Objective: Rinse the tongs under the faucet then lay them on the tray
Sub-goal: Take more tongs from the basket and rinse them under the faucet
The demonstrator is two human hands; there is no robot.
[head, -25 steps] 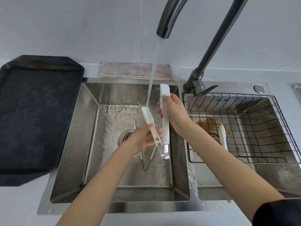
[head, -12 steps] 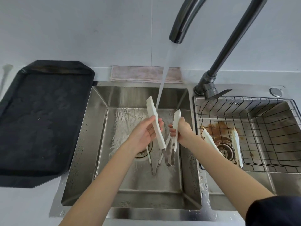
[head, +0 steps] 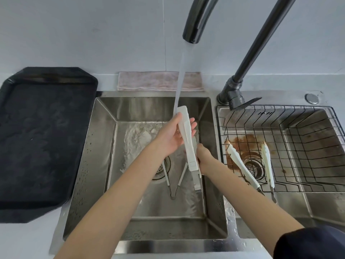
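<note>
White tongs (head: 187, 139) with a metal hinge end are held upright over the left sink basin (head: 104, 146), their two arms pressed together. Water from the black faucet (head: 194, 21) falls on their upper tip. My left hand (head: 170, 135) wraps the upper part of the tongs, thumb and fingers on either side. My right hand (head: 204, 157) grips them lower down, near the hinge. The black tray (head: 37, 139) lies on the counter left of the sink with nothing on it.
Thin metal tongs (head: 174, 184) lie on the basin floor near the drain. In the right basin a black wire basket (head: 298, 146) holds a second pair of white tongs (head: 248, 165) over brown stains. A pink cloth (head: 149, 81) lies behind the sink.
The tongs' arms, spread apart before, have been squeezed together. My left hand has slid up to their tip under the stream; my right hand has dropped toward the hinge.
</note>
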